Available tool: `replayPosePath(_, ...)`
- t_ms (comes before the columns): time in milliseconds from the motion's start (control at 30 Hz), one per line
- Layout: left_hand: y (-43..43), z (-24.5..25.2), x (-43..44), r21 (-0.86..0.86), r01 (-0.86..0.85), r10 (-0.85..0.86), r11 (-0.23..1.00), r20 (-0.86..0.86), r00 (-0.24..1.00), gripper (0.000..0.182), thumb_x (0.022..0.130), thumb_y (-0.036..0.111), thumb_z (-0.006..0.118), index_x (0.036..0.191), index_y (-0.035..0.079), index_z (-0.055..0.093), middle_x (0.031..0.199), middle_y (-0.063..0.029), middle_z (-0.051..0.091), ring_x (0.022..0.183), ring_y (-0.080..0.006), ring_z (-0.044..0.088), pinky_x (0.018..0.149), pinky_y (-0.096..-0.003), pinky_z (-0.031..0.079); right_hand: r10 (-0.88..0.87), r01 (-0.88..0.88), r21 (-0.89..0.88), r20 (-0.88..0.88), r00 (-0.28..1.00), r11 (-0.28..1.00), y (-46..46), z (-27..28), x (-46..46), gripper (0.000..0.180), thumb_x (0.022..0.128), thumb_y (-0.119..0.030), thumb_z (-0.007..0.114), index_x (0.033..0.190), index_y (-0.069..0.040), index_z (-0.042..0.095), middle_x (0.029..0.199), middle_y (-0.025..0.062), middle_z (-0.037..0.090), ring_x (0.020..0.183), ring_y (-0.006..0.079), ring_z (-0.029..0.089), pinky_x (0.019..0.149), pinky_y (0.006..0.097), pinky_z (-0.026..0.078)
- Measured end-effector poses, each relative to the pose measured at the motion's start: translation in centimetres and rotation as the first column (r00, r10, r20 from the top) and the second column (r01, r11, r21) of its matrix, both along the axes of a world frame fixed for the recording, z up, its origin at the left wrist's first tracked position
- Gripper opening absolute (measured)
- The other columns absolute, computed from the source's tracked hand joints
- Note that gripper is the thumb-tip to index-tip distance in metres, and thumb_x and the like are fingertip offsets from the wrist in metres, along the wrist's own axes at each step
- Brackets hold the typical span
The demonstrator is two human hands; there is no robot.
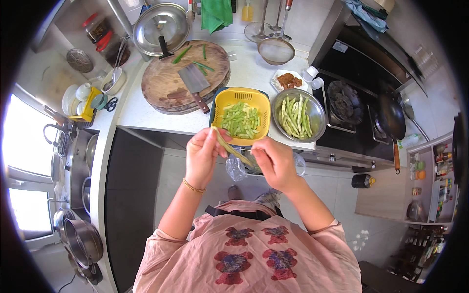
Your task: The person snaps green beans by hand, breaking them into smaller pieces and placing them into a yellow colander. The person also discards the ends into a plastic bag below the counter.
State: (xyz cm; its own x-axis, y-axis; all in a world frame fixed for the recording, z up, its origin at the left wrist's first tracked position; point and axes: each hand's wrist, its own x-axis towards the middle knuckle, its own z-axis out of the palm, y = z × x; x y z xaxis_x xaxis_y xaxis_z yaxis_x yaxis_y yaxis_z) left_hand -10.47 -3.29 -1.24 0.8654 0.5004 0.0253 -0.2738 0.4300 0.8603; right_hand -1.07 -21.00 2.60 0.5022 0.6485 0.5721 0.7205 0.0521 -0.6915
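My left hand (200, 155) pinches a long, pale green bean pod (231, 149) near its upper end. The pod slants down to the right in front of me. Beside it, my right hand (277, 165) has its fingers closed on a thin strand that stretches from the pod. Just beyond my hands sits a yellow plastic basket (240, 96) holding short cut bean pieces (240, 119). To its right, a steel bowl (320, 117) contains whole bean pods (296, 115). An open plastic bag (236, 168) hangs below the counter edge, partly hidden behind my hands.
A cleaver (194, 78) lies on a round wooden chopping block (157, 82) with green stalk pieces (182, 54). Farther right are a white plate of reddish-brown food (289, 80), a gas burner (344, 100) and a wok (392, 113). A sink (77, 157) lies left.
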Motion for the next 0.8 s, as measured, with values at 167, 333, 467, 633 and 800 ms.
replayPosePath(167, 3.1, -0.6, -0.4, -0.258, -0.028, 0.057, 0.966, 0.105, 0.993, 0.029, 0.105, 0.022, 0.050, 0.108, -0.003, 0.064, 0.087, -0.0085, 0.069, 0.065, -0.0089, 0.057, 0.061, -0.0204, 0.047, -0.010, 0.004, -0.042, -0.137, 0.990, 0.999, -2.8, 0.6, 0.6, 0.006, 0.095, -0.007, 0.059, 0.097, -0.002, 0.062, 0.073, 0.0084, 0.063, 0.059, 0.0179, 0.059, 0.055, 0.0303, 0.045)
replayPosePath(333, 4.0, -0.5, -0.6, -0.349, -0.021, 0.082, 0.937, 0.161, 0.984, 0.029, 0.104, 0.026, 0.052, 0.108, -0.001, 0.062, 0.089, -0.0081, 0.068, 0.065, -0.0114, 0.054, 0.066, -0.0244, 0.047, 0.029, -0.039, -0.023, -0.345, 0.938, 0.999, -3.3, 1.6, 0.7, 0.013, 0.098, -0.009, 0.057, 0.107, -0.002, 0.061, 0.084, 0.0068, 0.063, 0.067, 0.0152, 0.060, 0.062, 0.0286, 0.048)
replayPosePath(467, 3.0, -0.2, -0.4, -0.353, 0.006, 0.050, 0.935, 0.148, 0.988, 0.029, 0.104, 0.026, 0.051, 0.108, -0.002, 0.062, 0.089, -0.0078, 0.068, 0.066, -0.0113, 0.055, 0.066, -0.0242, 0.047, 0.067, -0.079, -0.310, -0.051, 0.996, 0.948, -0.7, 1.6, -0.8, 0.014, 0.095, -0.014, 0.061, 0.104, -0.004, 0.058, 0.082, 0.0074, 0.058, 0.067, 0.0241, 0.062, 0.059, 0.0352, 0.048)
replayPosePath(633, 2.0, 0.1, -0.7, -0.127, -0.101, 0.095, 0.987, -0.046, 0.994, 0.027, 0.105, 0.019, 0.049, 0.118, -0.002, 0.059, 0.101, -0.0097, 0.069, 0.076, -0.0119, 0.062, 0.073, -0.0253, 0.050, 0.059, -0.001, -0.312, 0.174, 0.983, 0.950, 0.4, -0.4, -0.6, 0.017, 0.093, -0.020, 0.064, 0.094, -0.006, 0.055, 0.082, 0.0089, 0.057, 0.069, 0.0302, 0.063, 0.055, 0.0416, 0.046)
replayPosePath(800, 0.5, 2.4, -2.4, 0.997, 0.066, 0.054, -0.034, -0.064, 0.996, 0.033, 0.086, 0.005, 0.065, 0.118, 0.008, 0.061, 0.112, -0.0106, 0.064, 0.108, -0.0295, 0.057, 0.102, -0.0447, 0.042, 0.172, -0.071, -0.424, 0.206, 0.963, 0.903, -1.0, -1.7, 0.2, 0.016, 0.093, -0.019, 0.062, 0.091, -0.006, 0.055, 0.083, 0.0097, 0.056, 0.069, 0.0317, 0.062, 0.055, 0.0428, 0.046)
